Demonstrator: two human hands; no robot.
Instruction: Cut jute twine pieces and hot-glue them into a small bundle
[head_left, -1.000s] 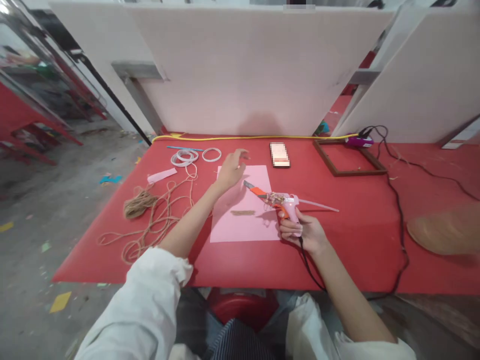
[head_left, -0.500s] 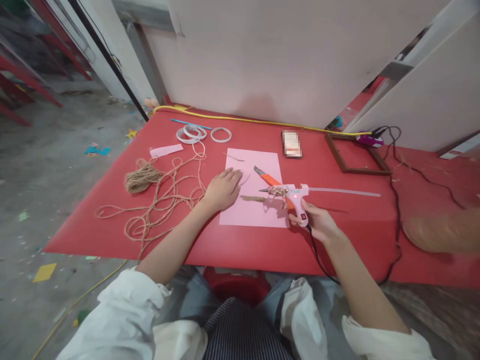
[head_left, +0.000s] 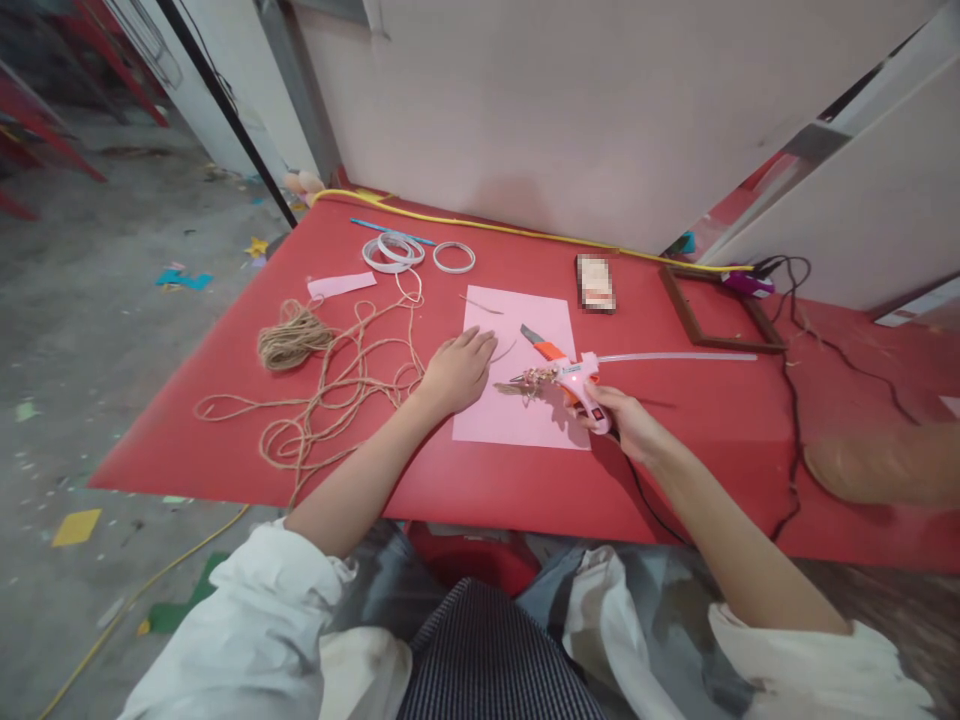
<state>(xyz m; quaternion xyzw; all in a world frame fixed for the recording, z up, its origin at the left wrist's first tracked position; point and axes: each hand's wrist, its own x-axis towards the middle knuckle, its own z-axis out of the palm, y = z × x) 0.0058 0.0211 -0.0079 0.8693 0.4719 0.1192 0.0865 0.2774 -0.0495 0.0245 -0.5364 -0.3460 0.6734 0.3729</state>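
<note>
My right hand [head_left: 626, 420] is shut around the grip of a pink hot glue gun [head_left: 583, 380], which has a long translucent glue stick [head_left: 675, 356] running out of its back to the right. The gun's nozzle sits over a small clump of jute fibres [head_left: 529, 380] at the right part of a pink paper sheet [head_left: 521, 425]. My left hand [head_left: 459, 372] lies flat and open on the sheet's left edge, holding nothing. An orange utility knife [head_left: 541, 345] lies on the sheet just behind the gun.
Loose jute twine [head_left: 337, 385] and its small bundle [head_left: 295, 336] lie left of the sheet on the red table [head_left: 525, 500]. White tape rolls [head_left: 394, 252], a pixelated phone [head_left: 596, 283] and a dark wooden frame [head_left: 724, 342] lie behind. A black cord [head_left: 793, 440] runs along the right.
The view has tilted down and to the left. My left hand has lowered onto the sheet, and the glue gun has swung flatter, its nozzle now over the jute fibres.
</note>
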